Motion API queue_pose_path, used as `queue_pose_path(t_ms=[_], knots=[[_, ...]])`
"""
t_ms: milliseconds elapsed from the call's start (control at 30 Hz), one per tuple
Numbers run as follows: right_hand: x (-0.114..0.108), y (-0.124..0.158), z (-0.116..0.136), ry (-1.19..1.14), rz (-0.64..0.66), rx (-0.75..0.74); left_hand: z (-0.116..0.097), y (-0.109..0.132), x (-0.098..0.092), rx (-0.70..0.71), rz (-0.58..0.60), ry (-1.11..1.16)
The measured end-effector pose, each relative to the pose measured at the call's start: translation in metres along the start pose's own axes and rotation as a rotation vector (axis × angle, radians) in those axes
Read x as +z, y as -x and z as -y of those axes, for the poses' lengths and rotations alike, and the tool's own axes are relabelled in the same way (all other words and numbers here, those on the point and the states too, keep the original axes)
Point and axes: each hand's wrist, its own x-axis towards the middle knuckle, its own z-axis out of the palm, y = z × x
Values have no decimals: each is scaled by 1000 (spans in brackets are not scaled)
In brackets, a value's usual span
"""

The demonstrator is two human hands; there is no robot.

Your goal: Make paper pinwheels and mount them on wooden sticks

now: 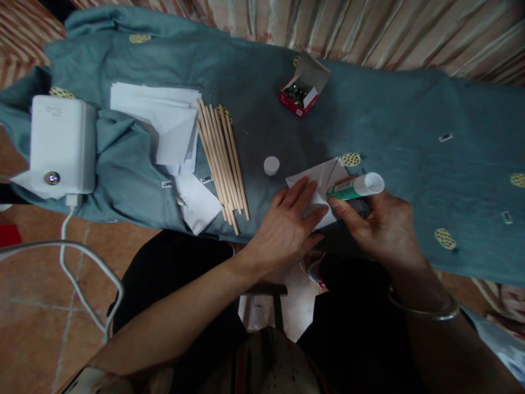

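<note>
My right hand (377, 221) grips a green and white glue stick (356, 187), its lower end directed at a creased piece of white paper (318, 174). Whether the glue touches the paper is hidden by my fingers. Fingers spread, my left hand (289, 221) lies flat on the same paper and presses it against the cloth. A small round white cap (271, 165) stands on the cloth to the left of the paper.
Several wooden sticks (221, 158) lie left of my hands, beside stacked white papers (153, 112) and a loose paper piece (197, 202). Farther back, an open red box (301, 90) holds small metal items. A white device (61, 145) with a cable (68, 230) sits at far left.
</note>
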Motion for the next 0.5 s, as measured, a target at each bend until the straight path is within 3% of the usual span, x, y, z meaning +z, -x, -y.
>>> queue_pose_path(t_ms=[500], knots=[[3, -7, 1, -20, -32, 13, -1, 0, 1, 7, 7, -16]])
